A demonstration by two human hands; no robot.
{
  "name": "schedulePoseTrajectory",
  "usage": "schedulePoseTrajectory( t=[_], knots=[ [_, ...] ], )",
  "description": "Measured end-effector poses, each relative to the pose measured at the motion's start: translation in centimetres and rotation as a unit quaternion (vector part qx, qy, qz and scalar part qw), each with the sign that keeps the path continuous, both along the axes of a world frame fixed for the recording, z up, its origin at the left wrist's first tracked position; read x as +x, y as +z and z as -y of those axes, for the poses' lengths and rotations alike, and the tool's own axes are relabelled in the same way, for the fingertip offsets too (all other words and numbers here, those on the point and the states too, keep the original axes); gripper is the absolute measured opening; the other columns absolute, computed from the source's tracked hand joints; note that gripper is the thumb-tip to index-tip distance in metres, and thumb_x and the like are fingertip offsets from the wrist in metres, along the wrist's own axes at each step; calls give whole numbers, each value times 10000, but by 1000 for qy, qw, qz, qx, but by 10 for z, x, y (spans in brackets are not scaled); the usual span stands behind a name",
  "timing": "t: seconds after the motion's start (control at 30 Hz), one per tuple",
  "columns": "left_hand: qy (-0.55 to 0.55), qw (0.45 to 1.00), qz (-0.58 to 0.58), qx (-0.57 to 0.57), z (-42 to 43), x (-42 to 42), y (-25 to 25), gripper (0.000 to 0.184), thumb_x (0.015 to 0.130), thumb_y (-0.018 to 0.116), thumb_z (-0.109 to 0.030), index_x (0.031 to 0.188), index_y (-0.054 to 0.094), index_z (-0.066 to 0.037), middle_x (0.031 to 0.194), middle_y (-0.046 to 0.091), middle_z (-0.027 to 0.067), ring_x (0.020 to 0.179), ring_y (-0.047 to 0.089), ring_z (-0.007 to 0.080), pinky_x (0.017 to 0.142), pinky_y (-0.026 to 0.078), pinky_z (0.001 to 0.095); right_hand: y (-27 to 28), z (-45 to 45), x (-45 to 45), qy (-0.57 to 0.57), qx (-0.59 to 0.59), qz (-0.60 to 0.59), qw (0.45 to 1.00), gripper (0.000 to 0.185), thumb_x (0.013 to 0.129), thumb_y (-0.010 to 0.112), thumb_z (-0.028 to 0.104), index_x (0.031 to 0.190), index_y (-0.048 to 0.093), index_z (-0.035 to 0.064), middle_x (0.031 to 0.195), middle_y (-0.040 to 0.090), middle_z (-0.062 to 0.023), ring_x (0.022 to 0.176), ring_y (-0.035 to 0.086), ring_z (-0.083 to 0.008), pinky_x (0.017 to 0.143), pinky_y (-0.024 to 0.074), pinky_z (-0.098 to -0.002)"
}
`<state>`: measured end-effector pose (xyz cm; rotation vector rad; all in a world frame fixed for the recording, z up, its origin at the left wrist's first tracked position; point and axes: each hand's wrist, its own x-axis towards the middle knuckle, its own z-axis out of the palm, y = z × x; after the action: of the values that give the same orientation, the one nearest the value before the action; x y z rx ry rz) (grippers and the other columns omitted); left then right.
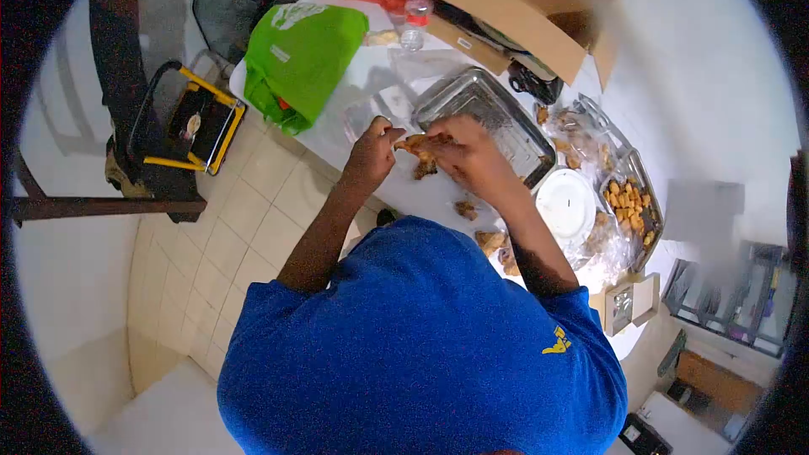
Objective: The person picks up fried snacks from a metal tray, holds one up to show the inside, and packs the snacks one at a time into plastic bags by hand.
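Note:
Over the white table, my right hand [468,158] grips a browned piece of food [421,152] that looks like cooked chicken. My left hand [371,156] is closed, its thumb and fingertips pinching at the left end of the same piece. Just beyond my right hand is a rectangular metal tray [484,76] with dark residue inside. A clear plastic container [361,120] lies beyond my left hand. Close to my right forearm, smaller browned pieces [466,209] and larger ones [490,242] rest on the table.
A white round lid or plate [566,204] sits right of the tray, beside plastic bags and a second tray [647,185] of browned chunks. Farther back are a green bag [303,55], a bottle [415,21] and an open cardboard box [506,4]. A yellow-framed step stool [195,122] stands left.

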<state>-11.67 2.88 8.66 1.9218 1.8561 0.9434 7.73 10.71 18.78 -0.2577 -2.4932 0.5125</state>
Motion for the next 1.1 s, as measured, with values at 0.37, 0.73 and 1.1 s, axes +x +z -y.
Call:
schedulePoseTrajectory(
  t=[0.37, 0.73, 1.1],
  knots=[
    [-82, 994, 62, -25, -3, -20, 26, 515, 647, 666, 22, 1145, 554, -45, 979, 529, 112, 674, 548, 191, 643, 491, 297, -26, -2, -13, 24, 98, 43, 994, 166, 691, 619, 124, 847, 657, 81, 949, 566, -35, 888, 535, -240, 773, 489, -325],
    [-147, 975, 130, -102, 12, -31, 40, 517, 613, 570, 49, 1128, 520, 26, 1044, 501, 140, 806, 574, 237, 686, 481, 304, -36, 11, -36, 55, 90, 51, 993, 201, 730, 591, 155, 914, 626, 83, 969, 557, -37, 912, 539, -236, 778, 492, -344],
    [-150, 961, 193, -126, 23, -38, 46, 667, 625, 600, 48, 1273, 446, 10, 1179, 450, 130, 783, 562, 183, 691, 523, 266, -42, 32, -40, -9, 149, 81, 986, 220, 719, 558, 170, 922, 634, 137, 969, 567, -1, 931, 520, -204, 748, 493, -330]
  ],
)
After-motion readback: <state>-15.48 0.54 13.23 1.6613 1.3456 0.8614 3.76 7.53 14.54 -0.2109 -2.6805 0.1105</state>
